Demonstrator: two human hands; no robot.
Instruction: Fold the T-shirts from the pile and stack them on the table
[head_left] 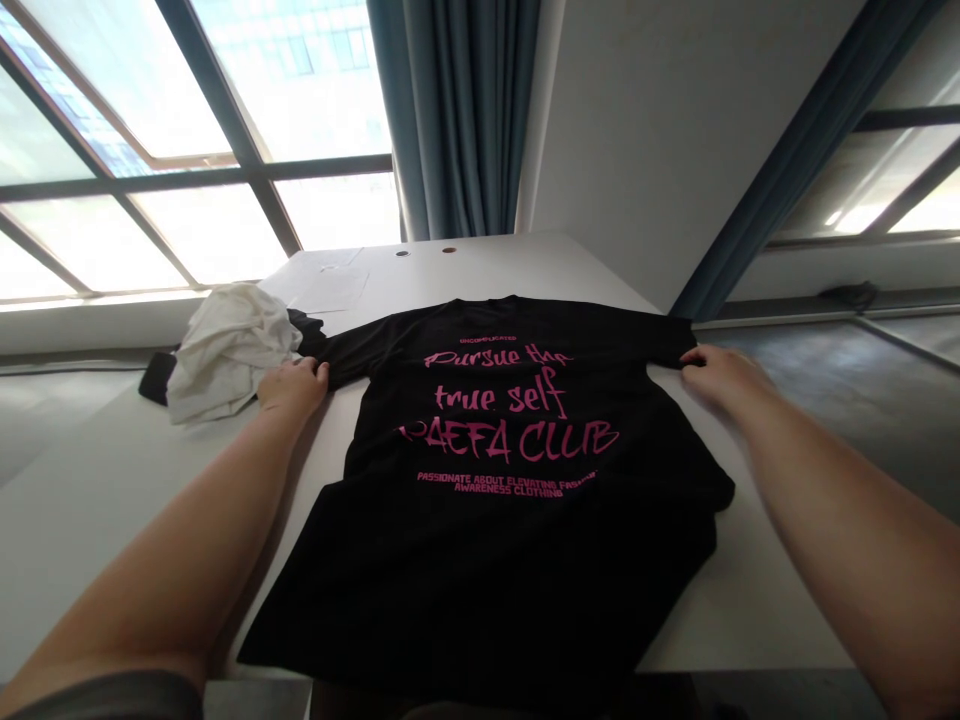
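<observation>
A black T-shirt with pink lettering lies spread on the white table, its collar toward the far side and its hem near me. The left sleeve's edge is pinched by my left hand, fingers closed on the cloth. At the other side, my right hand grips the end of the right sleeve between thumb and fingers. Both sleeves are stretched outward. Some folds show along the shirt's right side and lower part.
Beside my left hand sits a crumpled white cloth with black fabric under it. Thin sheets of paper lie at the table's far left. Behind the table are a window, a blue curtain and a wall.
</observation>
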